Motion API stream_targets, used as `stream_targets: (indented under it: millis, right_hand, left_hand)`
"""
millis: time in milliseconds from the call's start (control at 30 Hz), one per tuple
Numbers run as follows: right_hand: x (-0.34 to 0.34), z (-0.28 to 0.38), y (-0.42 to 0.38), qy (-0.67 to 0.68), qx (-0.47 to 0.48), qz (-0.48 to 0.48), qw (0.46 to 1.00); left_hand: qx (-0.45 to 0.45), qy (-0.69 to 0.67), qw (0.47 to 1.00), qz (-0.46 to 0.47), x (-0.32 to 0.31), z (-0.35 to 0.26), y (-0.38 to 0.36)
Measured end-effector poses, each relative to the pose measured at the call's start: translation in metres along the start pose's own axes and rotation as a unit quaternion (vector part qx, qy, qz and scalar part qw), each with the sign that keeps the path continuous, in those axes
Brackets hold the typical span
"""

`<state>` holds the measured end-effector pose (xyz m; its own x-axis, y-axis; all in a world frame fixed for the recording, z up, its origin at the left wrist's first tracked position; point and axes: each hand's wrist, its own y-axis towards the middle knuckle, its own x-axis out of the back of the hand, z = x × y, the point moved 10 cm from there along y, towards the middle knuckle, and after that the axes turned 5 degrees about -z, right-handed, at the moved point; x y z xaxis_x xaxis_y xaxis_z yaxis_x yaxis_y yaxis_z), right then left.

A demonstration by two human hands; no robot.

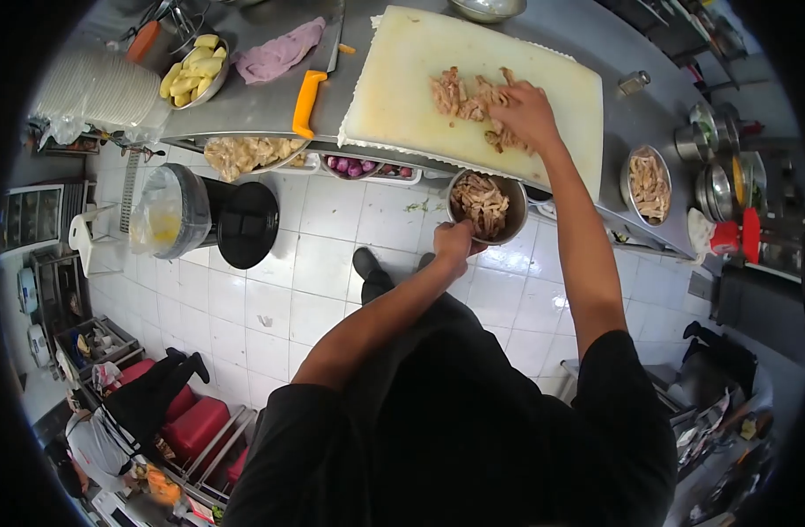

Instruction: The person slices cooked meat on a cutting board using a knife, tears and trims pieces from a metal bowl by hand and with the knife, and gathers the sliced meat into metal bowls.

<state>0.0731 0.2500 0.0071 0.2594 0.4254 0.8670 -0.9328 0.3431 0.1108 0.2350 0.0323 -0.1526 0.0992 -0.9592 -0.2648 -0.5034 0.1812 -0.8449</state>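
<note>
My left hand [454, 246] grips the near rim of a metal bowl [518, 215], held just in front of the counter edge. Shredded cooked meat [481, 204] partly fills that bowl. On the large pale cutting board [394, 88] lies a loose pile of similar meat pieces [460, 95]. My right hand [527, 116] reaches down onto the pile's right side, with curled fingers closed around some pieces. Its fingertips are partly hidden among the meat. A knife with an orange handle [308, 104] rests left of the board, its blade pointing away.
Left on the counter are a purple cloth [279, 53] and a bowl of peeled yellow pieces [196, 72]. An oval metal bowl of meat [649, 186] stands right. Below the counter are purple onions [350, 165] and a lined bin [170, 211]. Another person [108, 439] is behind left.
</note>
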Motion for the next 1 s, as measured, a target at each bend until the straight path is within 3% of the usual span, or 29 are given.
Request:
stream_targets:
  millis: [133,267,367,467,567,700,767,867,1000]
  right_hand:
    - [0.012,0.012,-0.049,0.023,-0.024,-0.014,0.999]
    - [0.018,0.049,-0.121,0.028,0.01,-0.134,0.99]
    - [0.016,0.086,-0.167,0.004,0.057,-0.166,0.984]
    - [0.0,0.067,-0.167,0.112,-0.002,-0.094,0.989]
    - [0.027,0.062,-0.121,0.143,-0.025,-0.177,0.974]
    - [0.015,0.02,-0.034,0.123,-0.027,-0.278,0.952]
    - [-0.009,0.018,0.001,0.122,-0.07,-0.222,0.965]
    - [-0.025,0.062,0.025,0.041,-0.006,-0.172,0.984]
    - [-0.043,0.079,0.017,0.061,0.081,-0.09,0.991]
  left_hand:
    - [-0.011,-0.007,1.0,-0.003,0.003,0.002,0.001]
    - [-0.01,-0.023,1.0,-0.011,0.011,0.001,-0.007]
    - [-0.017,-0.016,1.0,0.003,0.023,0.003,0.001]
    - [-0.034,0.006,0.999,-0.014,0.04,-0.004,-0.003]
    - [-0.037,0.019,0.999,-0.016,0.045,-0.012,-0.003]
    - [-0.023,0.02,0.999,-0.017,0.044,-0.022,-0.009]
    - [-0.031,0.025,0.999,-0.02,0.042,-0.031,-0.013]
    - [-0.027,0.018,0.999,-0.017,0.044,-0.033,-0.008]
    - [-0.015,0.027,0.999,-0.026,0.044,-0.036,-0.01]
